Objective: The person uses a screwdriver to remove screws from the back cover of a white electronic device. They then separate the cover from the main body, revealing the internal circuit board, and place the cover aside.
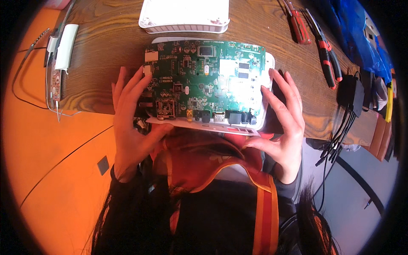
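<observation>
A green circuit board (193, 78) lies component side up in a shallow white plastic casing (269, 63), right in front of me. Several ports line its near edge. My left hand (131, 106) grips the left side, fingers along the edge and thumb at the near corner. On the other side my right hand (284, 112) has its fingertips on the right edge of the casing, with the thumb by the near corner. Bright glare covers the right part of the board. Just beyond it sits a second white plastic shell (185, 15).
A red-handled screwdriver (298, 27) and red-and-black pliers (326, 59) lie on the wooden table (95, 51) at the right. Farther right are a black adapter box with cables (352, 93) and a blue plastic bag (357, 34). A white strip (67, 46) and thin wires lie at the left.
</observation>
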`<move>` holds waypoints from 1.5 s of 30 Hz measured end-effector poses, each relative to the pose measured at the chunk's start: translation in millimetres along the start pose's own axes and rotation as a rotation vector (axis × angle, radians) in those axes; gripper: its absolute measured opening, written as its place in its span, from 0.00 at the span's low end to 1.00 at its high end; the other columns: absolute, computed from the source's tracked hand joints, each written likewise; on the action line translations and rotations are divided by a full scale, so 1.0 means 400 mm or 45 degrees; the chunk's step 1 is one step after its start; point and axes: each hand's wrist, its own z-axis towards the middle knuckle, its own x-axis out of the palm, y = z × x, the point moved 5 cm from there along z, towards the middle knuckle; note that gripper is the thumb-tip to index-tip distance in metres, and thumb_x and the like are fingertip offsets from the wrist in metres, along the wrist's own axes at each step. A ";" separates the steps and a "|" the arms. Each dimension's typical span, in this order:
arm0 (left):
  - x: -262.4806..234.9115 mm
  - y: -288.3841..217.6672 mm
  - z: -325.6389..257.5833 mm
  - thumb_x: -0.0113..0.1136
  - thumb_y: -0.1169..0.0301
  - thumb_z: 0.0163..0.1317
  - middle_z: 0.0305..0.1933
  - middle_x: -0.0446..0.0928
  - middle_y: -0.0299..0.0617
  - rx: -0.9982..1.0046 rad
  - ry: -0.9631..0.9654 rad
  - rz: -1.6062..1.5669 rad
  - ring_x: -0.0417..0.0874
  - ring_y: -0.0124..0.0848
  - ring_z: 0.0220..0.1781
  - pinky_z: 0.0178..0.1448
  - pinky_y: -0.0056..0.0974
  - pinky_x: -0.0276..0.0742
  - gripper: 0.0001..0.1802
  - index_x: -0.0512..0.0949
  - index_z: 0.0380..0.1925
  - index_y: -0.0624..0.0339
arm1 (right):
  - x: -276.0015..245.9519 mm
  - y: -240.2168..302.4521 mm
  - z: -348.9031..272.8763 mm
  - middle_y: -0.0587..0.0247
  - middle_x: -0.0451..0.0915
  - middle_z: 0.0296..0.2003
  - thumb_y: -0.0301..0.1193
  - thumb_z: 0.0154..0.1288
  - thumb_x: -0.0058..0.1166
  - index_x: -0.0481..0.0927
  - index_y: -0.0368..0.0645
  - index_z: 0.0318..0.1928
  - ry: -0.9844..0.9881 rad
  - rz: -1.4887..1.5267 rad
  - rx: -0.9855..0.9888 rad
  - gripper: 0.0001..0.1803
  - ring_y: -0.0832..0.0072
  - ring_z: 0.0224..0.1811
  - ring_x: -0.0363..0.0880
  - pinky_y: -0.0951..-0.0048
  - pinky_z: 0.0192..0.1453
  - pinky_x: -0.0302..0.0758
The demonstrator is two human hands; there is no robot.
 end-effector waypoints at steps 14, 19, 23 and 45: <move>0.086 -0.213 0.048 0.64 0.66 0.45 0.42 0.74 0.42 0.618 0.135 0.131 0.73 0.38 0.43 0.45 0.39 0.71 0.20 0.77 0.41 0.60 | -0.022 -0.029 -0.005 0.48 0.67 0.59 0.48 0.32 0.71 0.72 0.38 0.56 -0.173 0.249 0.032 0.47 0.51 0.64 0.63 0.55 0.66 0.59; 0.127 -0.228 0.093 0.64 0.72 0.44 0.35 0.73 0.40 0.552 0.396 -0.119 0.74 0.38 0.36 0.38 0.38 0.71 0.17 0.78 0.38 0.59 | -0.029 -0.076 -0.020 0.47 0.71 0.54 0.31 0.63 0.48 0.70 0.30 0.55 -0.397 0.781 0.228 0.22 0.62 0.60 0.68 0.64 0.65 0.63; 0.121 -0.224 0.114 0.66 0.76 0.43 0.35 0.73 0.41 0.479 0.564 -0.198 0.76 0.38 0.36 0.40 0.37 0.72 0.19 0.79 0.40 0.60 | -0.029 -0.082 -0.023 0.46 0.71 0.54 0.30 0.64 0.47 0.71 0.30 0.54 -0.357 0.826 0.231 0.21 0.62 0.60 0.69 0.65 0.64 0.64; 0.104 -0.253 0.110 0.60 0.77 0.46 0.34 0.73 0.45 0.661 0.610 0.019 0.76 0.40 0.35 0.36 0.38 0.72 0.16 0.76 0.38 0.68 | -0.031 -0.073 -0.020 0.45 0.72 0.53 0.20 0.58 0.49 0.73 0.28 0.52 -0.352 0.834 0.229 0.19 0.61 0.59 0.69 0.65 0.64 0.65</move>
